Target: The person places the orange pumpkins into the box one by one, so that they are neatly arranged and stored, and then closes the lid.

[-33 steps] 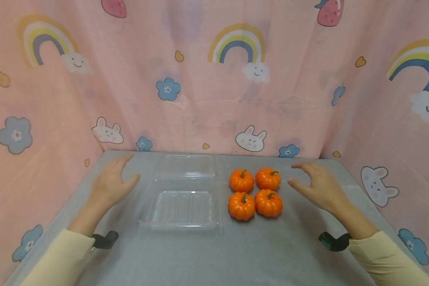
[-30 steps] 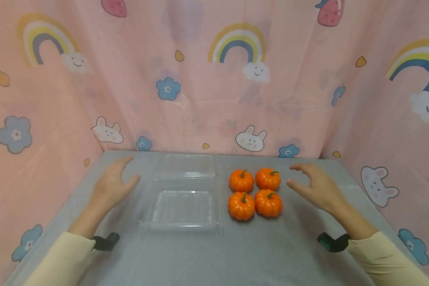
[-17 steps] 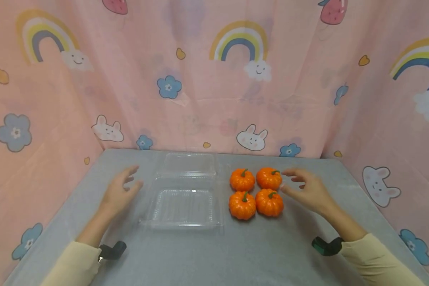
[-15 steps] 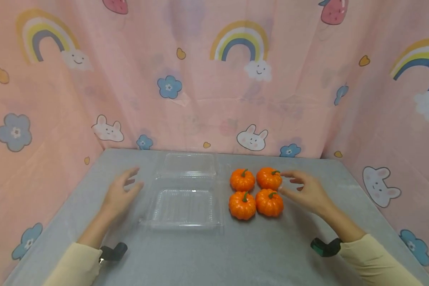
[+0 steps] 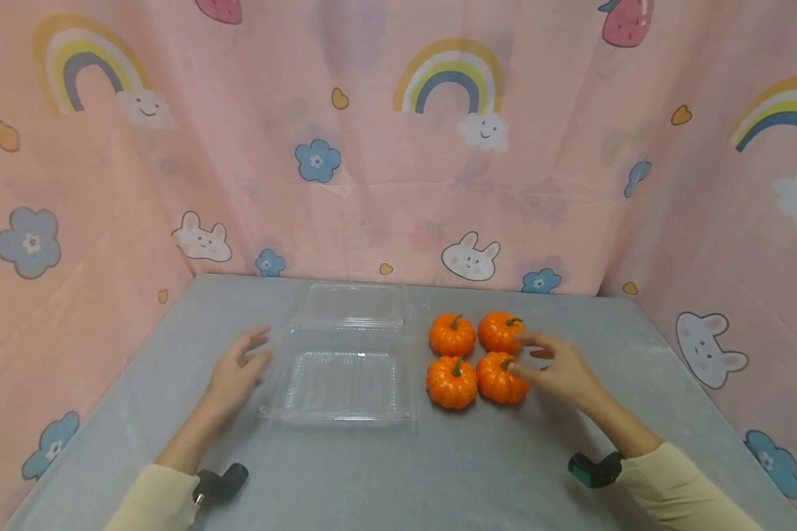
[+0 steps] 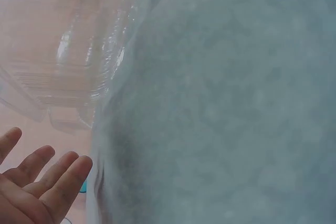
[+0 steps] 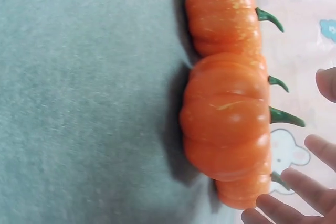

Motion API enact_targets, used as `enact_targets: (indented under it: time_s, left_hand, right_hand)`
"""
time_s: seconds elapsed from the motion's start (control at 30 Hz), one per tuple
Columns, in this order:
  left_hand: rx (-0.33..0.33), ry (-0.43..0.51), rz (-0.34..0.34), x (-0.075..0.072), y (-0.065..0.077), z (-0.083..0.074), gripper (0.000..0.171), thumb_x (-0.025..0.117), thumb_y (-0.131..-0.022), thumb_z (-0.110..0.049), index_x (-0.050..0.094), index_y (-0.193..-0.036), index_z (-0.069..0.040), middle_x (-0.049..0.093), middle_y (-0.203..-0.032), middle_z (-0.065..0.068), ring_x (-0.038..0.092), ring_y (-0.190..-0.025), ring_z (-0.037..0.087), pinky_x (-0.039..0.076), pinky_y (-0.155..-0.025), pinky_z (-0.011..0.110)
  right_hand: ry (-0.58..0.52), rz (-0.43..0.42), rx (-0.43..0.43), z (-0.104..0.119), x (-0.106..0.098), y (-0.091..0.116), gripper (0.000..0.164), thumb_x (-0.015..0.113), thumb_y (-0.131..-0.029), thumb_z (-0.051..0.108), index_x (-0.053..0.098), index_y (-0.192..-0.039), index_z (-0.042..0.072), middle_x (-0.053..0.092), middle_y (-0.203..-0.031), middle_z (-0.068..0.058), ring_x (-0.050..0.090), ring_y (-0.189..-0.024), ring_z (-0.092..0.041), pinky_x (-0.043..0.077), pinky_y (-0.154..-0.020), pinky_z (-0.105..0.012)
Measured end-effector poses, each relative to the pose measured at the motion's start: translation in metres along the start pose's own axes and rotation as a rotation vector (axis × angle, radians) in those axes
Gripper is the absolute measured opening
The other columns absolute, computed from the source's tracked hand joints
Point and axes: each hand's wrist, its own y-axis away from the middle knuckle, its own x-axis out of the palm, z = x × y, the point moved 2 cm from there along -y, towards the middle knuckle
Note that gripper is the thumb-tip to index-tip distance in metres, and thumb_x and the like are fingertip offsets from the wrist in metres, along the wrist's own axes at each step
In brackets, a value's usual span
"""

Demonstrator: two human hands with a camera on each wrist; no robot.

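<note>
Several small orange pumpkins with green stems stand in a two-by-two group on the grey table (image 5: 372, 479). My right hand (image 5: 564, 372) hovers at their right side, thumb and fingers spread and holding nothing. In the head view its thumb overlaps the near-right pumpkin (image 5: 500, 380), its fingers the edge of the far-right pumpkin (image 5: 498, 332). To the left lie the near-left pumpkin (image 5: 452, 383) and far-left pumpkin (image 5: 452, 335). A clear plastic clamshell box (image 5: 342, 383) lies with its lid laid back. Just left of it is my left hand (image 5: 235, 372), fingers loosely extended, holding nothing.
The box's lid (image 5: 353, 304) lies flat toward the back of the table. A pink patterned curtain (image 5: 385, 184) encloses the back and both sides. Each wrist carries a dark camera mount, such as the left wrist camera (image 5: 221, 483).
My right hand has moved left and toward me, from beside the pumpkins to over their right edge. The left hand has come nearer to the box. Pumpkins and box have stayed put.
</note>
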Motion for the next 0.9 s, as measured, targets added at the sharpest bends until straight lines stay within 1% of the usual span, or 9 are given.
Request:
enact_targets:
  time_s: [0.1, 0.23, 0.4, 0.67, 0.9]
  left_hand:
    - [-0.014, 0.004, 0.006, 0.003, 0.0, 0.001, 0.051, 0.043, -0.102, -0.03, 0.033, -0.149, -0.015, 0.036, -0.151, 0.018, 0.047, -0.13, 0.041, 0.052, -0.095, 0.048]
    - [-0.02, 0.017, 0.001, 0.006, 0.0, 0.002, 0.05, 0.043, -0.102, -0.027, 0.034, -0.149, -0.014, 0.038, -0.15, 0.019, 0.048, -0.129, 0.04, 0.053, -0.094, 0.047]
    - [-0.027, 0.051, 0.006, 0.01, -0.001, 0.004, 0.05, 0.044, -0.101, -0.024, 0.034, -0.148, -0.014, 0.04, -0.149, 0.02, 0.048, -0.128, 0.04, 0.053, -0.093, 0.047]
    - [-0.049, 0.091, 0.054, 0.011, 0.0, 0.001, 0.05, 0.041, -0.101, -0.018, 0.032, -0.149, -0.012, 0.038, -0.15, 0.022, 0.047, -0.129, 0.041, 0.053, -0.094, 0.047]
    - [-0.072, 0.125, 0.079, 0.01, 0.002, -0.002, 0.052, 0.04, -0.1, -0.015, 0.029, -0.15, -0.012, 0.037, -0.15, 0.023, 0.047, -0.129, 0.04, 0.052, -0.097, 0.046]
  right_hand:
    - [-0.01, 0.007, -0.003, -0.004, 0.004, -0.001, 0.056, 0.072, -0.085, 0.034, 0.056, -0.129, 0.003, 0.055, -0.134, -0.022, 0.054, -0.117, -0.048, 0.054, -0.087, -0.055]
    - [-0.015, 0.02, -0.023, -0.009, 0.009, -0.002, 0.052, 0.073, -0.085, 0.034, 0.059, -0.126, 0.004, 0.058, -0.131, -0.02, 0.056, -0.115, -0.046, 0.052, -0.09, -0.057]
    - [-0.004, 0.033, -0.008, -0.014, 0.015, -0.003, 0.054, 0.074, -0.083, 0.037, 0.06, -0.125, 0.006, 0.057, -0.132, -0.019, 0.057, -0.113, -0.044, 0.053, -0.088, -0.055]
    - [0.006, 0.027, -0.023, -0.016, 0.02, -0.004, 0.056, 0.077, -0.08, 0.033, 0.06, -0.125, 0.004, 0.055, -0.134, -0.023, 0.061, -0.109, -0.042, 0.054, -0.089, -0.053]
    - [0.016, 0.035, -0.022, -0.015, 0.023, -0.004, 0.057, 0.078, -0.079, 0.032, 0.059, -0.126, 0.004, 0.058, -0.131, -0.022, 0.061, -0.108, -0.041, 0.055, -0.087, -0.051]
